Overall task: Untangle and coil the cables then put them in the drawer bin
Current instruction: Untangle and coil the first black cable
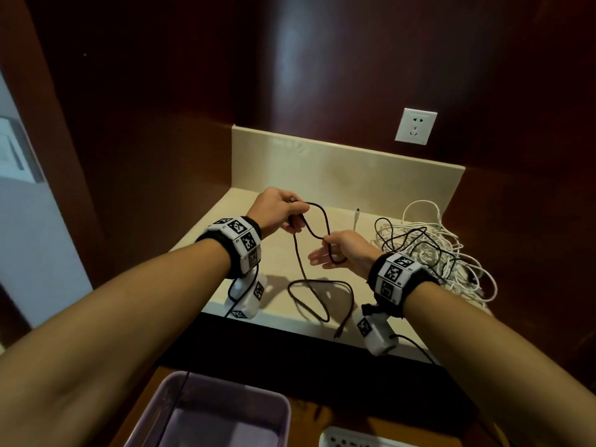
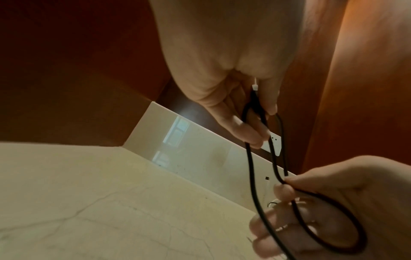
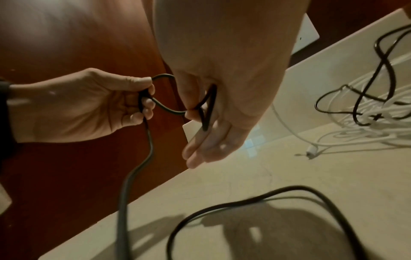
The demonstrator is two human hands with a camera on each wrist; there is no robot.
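Note:
A dark braided cable runs from my left hand across to my right hand, both raised above the beige counter. My left hand grips one end of the cable, fingers curled round a small loop. My right hand pinches the cable between thumb and forefinger, the other fingers straight, with a loop over the palm. The rest of the cable trails down in a loose loop near the counter's front edge. A tangle of white and black cables lies at the right.
A purple bin sits below the counter edge in the open drawer, with a white tray to its right. A white wall socket is on the dark wood panel behind. A loose white plug lies mid-counter.

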